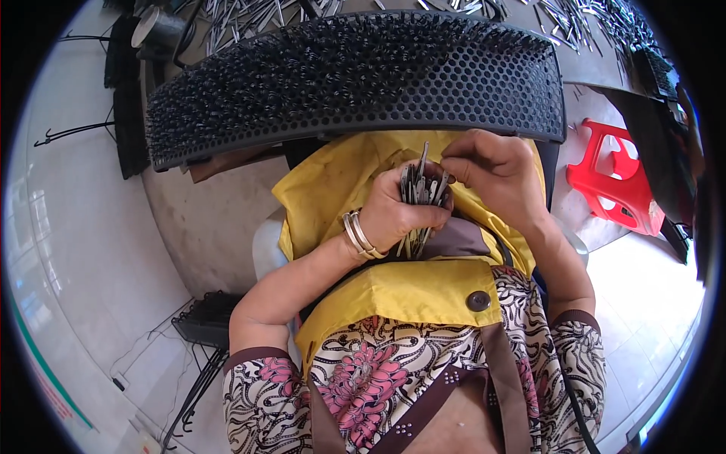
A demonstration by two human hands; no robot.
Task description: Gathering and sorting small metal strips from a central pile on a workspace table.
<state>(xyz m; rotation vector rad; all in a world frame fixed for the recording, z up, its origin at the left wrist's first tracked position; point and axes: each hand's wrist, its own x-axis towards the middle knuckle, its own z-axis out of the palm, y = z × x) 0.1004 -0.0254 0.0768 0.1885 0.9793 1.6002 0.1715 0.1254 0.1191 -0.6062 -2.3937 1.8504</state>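
My left hand (393, 210) is wrapped round a bundle of thin metal strips (420, 193), held upright over my lap. One strip pokes up higher than the others. Just right of the bundle, my right hand (495, 170) has its thumb and forefinger pinched together by the strip tips. Whatever sits in that pinch is too small or hidden to make out. Beyond both hands stretches a long, curved black rack (484, 102) full of round holes. Dark pieces stand packed in its left and middle part, while bare holes show along the right and near side.
Loose metal strips (249, 17) lie scattered on the table behind the rack. A metal cup (156, 29) is at the far left. To the right stands a red plastic stool (612, 178). A yellow apron (408, 284) covers my lap. Black hooked racks (204, 318) stand at left.
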